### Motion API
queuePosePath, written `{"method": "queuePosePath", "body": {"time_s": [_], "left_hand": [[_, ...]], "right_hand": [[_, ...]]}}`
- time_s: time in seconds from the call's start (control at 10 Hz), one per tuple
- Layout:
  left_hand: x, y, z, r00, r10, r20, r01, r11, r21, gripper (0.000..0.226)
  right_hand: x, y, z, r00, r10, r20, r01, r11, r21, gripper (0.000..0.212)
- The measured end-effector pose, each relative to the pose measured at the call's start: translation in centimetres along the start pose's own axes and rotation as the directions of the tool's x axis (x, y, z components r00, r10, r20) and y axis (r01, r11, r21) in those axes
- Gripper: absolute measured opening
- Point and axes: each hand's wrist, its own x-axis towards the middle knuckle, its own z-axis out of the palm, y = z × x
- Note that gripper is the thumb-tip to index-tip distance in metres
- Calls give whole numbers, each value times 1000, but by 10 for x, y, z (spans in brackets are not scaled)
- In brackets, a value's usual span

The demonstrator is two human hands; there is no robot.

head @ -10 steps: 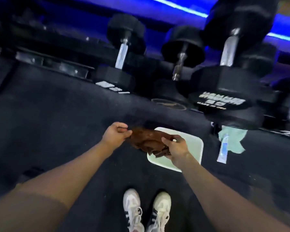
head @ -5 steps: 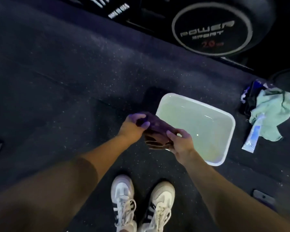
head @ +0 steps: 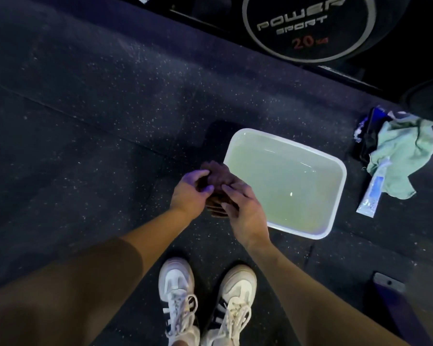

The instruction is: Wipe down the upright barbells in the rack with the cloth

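Both hands, left hand (head: 189,193) and right hand (head: 245,211), grip the bunched brown cloth (head: 216,179) with curled fingers (head: 205,189) above the basin (head: 335,196)'s left edge, bare floor (head: 85,121) leftward.

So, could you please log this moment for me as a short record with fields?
left hand: grips brown cloth
right hand: grips the same cloth
cloth position: bunched between both hands, at the tub's near-left edge
tub: white, holds pale liquid, on the floor
right of tub: green rag, tube
behind: weight marked 20
barbells: out of view
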Motion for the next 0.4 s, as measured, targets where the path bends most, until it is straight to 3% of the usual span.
{"method": "queuePosePath", "body": {"time_s": [0.2,0.3,0.4], "left_hand": [[6,2,-6,990,-74,123,77,997,-23,48],[3,12,-19,990,-34,137,32,999,17,49],[-5,32,-35,996,-27,83,29,999,-28,47]], "right_hand": [[11,8,-6,995,34,94,-39,998,50,39],[12,-6,-21,976,102,194,-97,995,-36,41],[14,-30,-39,974,167,152,-150,982,-117,44]]}}
